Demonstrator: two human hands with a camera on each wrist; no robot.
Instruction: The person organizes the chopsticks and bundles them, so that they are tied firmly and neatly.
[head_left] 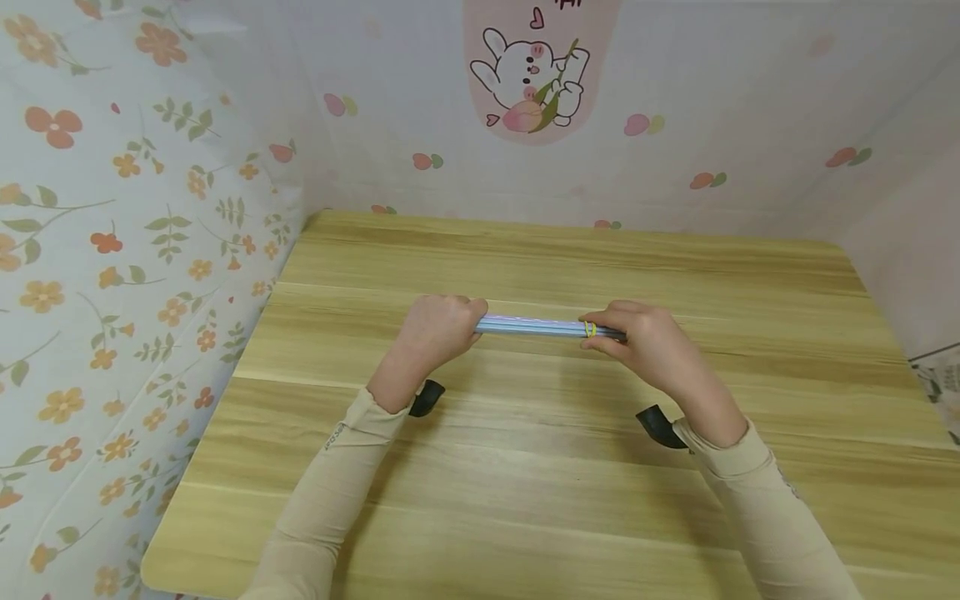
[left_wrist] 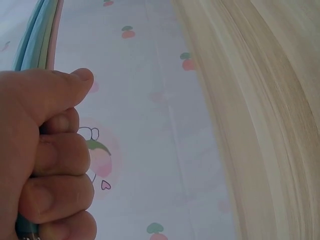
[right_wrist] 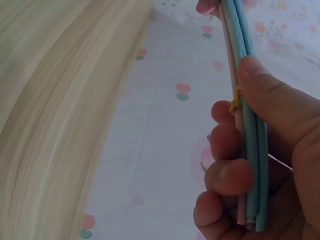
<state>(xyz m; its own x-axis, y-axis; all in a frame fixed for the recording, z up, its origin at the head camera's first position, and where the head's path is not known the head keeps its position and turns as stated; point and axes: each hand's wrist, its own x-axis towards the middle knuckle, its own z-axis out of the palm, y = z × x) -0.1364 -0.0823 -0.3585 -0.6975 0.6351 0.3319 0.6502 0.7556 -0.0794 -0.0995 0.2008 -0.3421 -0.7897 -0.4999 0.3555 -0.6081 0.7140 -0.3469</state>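
Observation:
A bundle of slim, pencil-like sticks (head_left: 528, 326) in pale blue, pink and green is held level above the table between both hands. My left hand (head_left: 441, 332) grips one end in a fist, with the thumb lying across the top in the left wrist view. Toward the other end, a yellow rubber band (right_wrist: 236, 100) circles the bundle. The right hand (head_left: 651, 343) holds the sticks there, its thumb (right_wrist: 254, 66) on one side and curled fingers on the other, right at the band. Past these fingers the stick ends (right_wrist: 251, 220) show unevenly lined up.
The wood-grain table (head_left: 525, 475) spreads under both arms. A white cloth wall with a rabbit print (head_left: 532, 75) rises behind it, and a floral cloth (head_left: 150, 275) hangs on the left. Black curved pieces (head_left: 660, 427) stick out at both wrists.

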